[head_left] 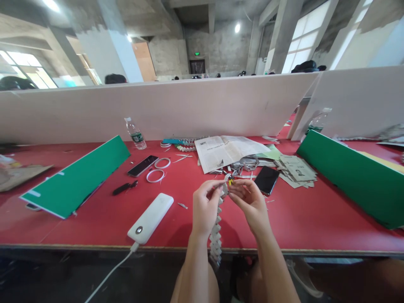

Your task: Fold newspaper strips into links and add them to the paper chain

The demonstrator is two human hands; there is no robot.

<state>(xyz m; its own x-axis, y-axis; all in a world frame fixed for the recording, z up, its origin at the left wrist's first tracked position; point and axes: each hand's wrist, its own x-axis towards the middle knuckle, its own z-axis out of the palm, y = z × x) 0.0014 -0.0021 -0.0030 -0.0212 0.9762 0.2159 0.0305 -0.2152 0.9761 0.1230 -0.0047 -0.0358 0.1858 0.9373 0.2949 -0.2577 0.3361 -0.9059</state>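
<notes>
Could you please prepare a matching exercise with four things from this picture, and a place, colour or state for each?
1. folded-paper chain
2. power bank
3. newspaper sheet
4. left water bottle

A. lying over paper scraps
B. transparent, with a green label
C. hanging below the fingers, past the table edge
D. white, with a cable attached

Pairs: 1-C, 2-D, 3-A, 4-B

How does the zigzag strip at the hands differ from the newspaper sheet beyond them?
Shape: the zigzag strip is narrow with toothed edges; the newspaper sheet is broad and printed.
Pose: the zigzag strip runs down from between the left hand and right hand, past the front edge of the red table; the newspaper sheet lies spread out beyond them.
Shared: both are pale.
</notes>
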